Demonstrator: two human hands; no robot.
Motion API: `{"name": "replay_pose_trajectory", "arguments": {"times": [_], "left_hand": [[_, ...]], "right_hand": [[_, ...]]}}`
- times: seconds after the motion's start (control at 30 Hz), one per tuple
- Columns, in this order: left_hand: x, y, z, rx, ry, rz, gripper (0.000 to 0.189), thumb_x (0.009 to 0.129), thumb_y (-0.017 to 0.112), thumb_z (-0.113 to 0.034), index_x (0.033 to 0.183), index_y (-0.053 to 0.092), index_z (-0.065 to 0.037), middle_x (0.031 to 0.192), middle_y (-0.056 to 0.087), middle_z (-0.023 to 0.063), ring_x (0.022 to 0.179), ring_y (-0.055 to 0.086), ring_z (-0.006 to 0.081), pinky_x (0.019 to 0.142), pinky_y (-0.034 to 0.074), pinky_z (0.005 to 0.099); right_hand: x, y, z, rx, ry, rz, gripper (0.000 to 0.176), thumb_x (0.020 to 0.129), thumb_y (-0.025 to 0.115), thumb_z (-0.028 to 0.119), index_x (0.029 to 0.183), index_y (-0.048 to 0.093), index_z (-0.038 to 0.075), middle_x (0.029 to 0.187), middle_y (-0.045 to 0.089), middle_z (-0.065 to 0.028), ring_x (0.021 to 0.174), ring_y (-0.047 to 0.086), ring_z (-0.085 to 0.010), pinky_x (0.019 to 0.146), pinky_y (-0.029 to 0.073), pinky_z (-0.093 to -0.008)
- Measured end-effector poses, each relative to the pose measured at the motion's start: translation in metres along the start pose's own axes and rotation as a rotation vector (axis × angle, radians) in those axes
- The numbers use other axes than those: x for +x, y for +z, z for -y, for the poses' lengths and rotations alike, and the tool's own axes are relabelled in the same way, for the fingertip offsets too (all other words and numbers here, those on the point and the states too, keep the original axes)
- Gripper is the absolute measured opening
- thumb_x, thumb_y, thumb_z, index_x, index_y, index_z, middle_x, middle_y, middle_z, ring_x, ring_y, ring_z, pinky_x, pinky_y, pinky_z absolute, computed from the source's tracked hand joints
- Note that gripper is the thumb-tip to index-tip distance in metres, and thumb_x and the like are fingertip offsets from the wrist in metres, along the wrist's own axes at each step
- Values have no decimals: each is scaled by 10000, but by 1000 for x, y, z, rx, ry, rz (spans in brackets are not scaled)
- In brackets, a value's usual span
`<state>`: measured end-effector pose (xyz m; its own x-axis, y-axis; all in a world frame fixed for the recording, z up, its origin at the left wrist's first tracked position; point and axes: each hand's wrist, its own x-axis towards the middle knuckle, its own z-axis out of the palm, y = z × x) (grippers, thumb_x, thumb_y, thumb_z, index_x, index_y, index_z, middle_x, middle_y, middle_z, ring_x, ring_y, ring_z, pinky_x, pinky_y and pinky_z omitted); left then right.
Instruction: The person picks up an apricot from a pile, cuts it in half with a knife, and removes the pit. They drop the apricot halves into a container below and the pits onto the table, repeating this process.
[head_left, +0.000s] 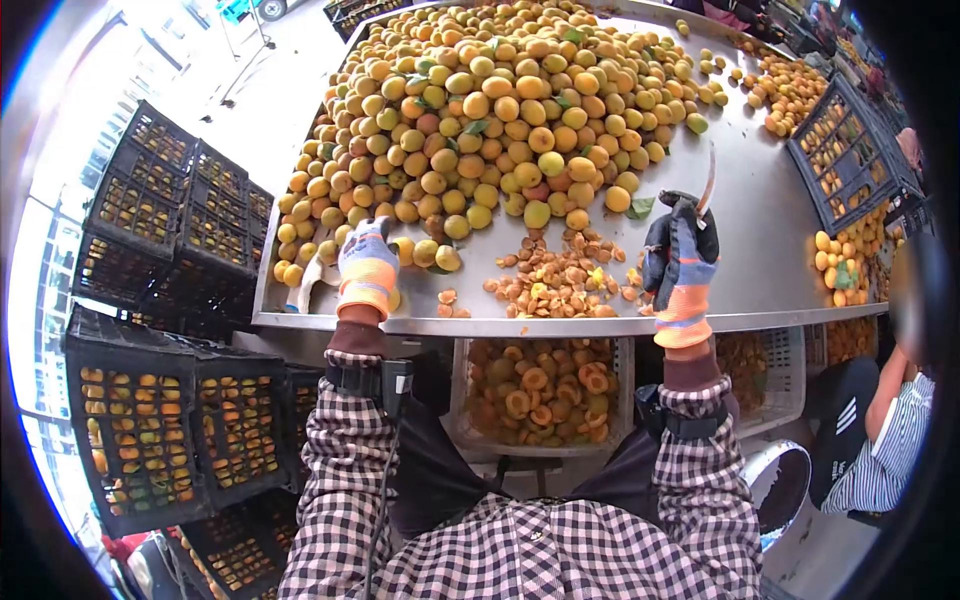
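Observation:
My left hand (pixel 368 262), in a grey and orange glove, rests over the near left edge of a heap of apricots (pixel 500 110). Its fingers are partly apart, touching or just above the fruit; nothing shows in its grasp. My right hand (pixel 682 265), gloved alike, is closed around a thin knife (pixel 711 180) with the blade pointing up, above bare metal table. Between the hands lies a small pile of brown-orange apricot pits (pixel 565 280). Below the table edge, a crate (pixel 462 400) holds split apricot halves (pixel 540 390).
Black crates full of apricots (pixel 180 420) are stacked on the left. A tilted dark crate (pixel 850 150) and more apricots (pixel 845 265) are at the table's right end. Another person's striped sleeve (pixel 890 450) shows at right, near a white bucket (pixel 780 490).

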<state>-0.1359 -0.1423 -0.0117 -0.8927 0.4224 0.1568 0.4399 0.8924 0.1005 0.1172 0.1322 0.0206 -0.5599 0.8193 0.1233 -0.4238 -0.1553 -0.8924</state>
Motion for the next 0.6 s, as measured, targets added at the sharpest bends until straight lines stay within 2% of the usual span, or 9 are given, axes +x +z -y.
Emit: {"name": "replay_pose_trajectory", "arguments": {"times": [0.1, 0.27, 0.4, 0.47, 0.5, 0.53, 0.6], "left_hand": [[6, 25, 12, 66, 122, 157, 420, 739, 657, -70, 1150, 642, -151, 1147, 638, 111, 1102, 576, 308, 950, 461, 380], [4, 31, 9, 33, 170, 86, 451, 692, 707, -85, 1132, 635, -151, 1095, 641, 123, 1068, 581, 325, 934, 454, 398], [-9, 30, 0, -1, 184, 64, 479, 669, 742, -112, 1127, 606, -149, 1076, 649, 122, 1060, 580, 336, 944, 438, 417], [-11, 25, -4, -172, 159, 82, 444, 703, 722, -113, 1130, 603, -149, 1040, 659, 117, 1061, 581, 334, 937, 423, 420], [-7, 31, 4, -328, 176, 36, 450, 706, 717, -80, 1135, 597, -140, 1034, 663, 117, 1054, 585, 350, 900, 455, 417], [-5, 32, 7, -465, 157, -16, 511, 680, 722, -20, 1164, 585, -111, 1081, 647, 130, 1064, 589, 345, 893, 483, 393], [3, 39, 10, -844, 323, -164, 585, 666, 689, 83, 1216, 553, -64, 1161, 601, 73, 1038, 604, 193, 825, 523, 278]], "right_hand": [[-1, 2, 0, -20, 9, 14, 239, 981, 543, 224, 1110, 583, 27, 627, 536, -20, 343, 382, -69, 301, 282, -216], [-6, 7, 3, -103, 87, 14, 223, 989, 526, 234, 1108, 572, 52, 624, 531, -13, 358, 382, -65, 315, 282, -210], [-8, 7, -5, -131, 102, 64, 168, 968, 559, 189, 1096, 576, 82, 637, 556, -10, 357, 398, -63, 316, 287, -205], [-11, 11, -4, -140, 142, 79, 170, 965, 574, 179, 1101, 595, 80, 624, 551, 10, 390, 405, -47, 346, 299, -199], [-13, 11, -3, -151, 185, 88, 172, 961, 588, 169, 1106, 614, 79, 611, 545, 31, 423, 412, -30, 375, 311, -193], [-13, 5, -9, -224, 169, 138, 155, 954, 597, 138, 1088, 626, 66, 665, 570, 47, 522, 455, -13, 452, 348, -179], [-19, 1, -25, -224, 108, 256, 155, 954, 591, 122, 1086, 630, 52, 749, 596, 38, 610, 482, -16, 518, 382, -186]]}}
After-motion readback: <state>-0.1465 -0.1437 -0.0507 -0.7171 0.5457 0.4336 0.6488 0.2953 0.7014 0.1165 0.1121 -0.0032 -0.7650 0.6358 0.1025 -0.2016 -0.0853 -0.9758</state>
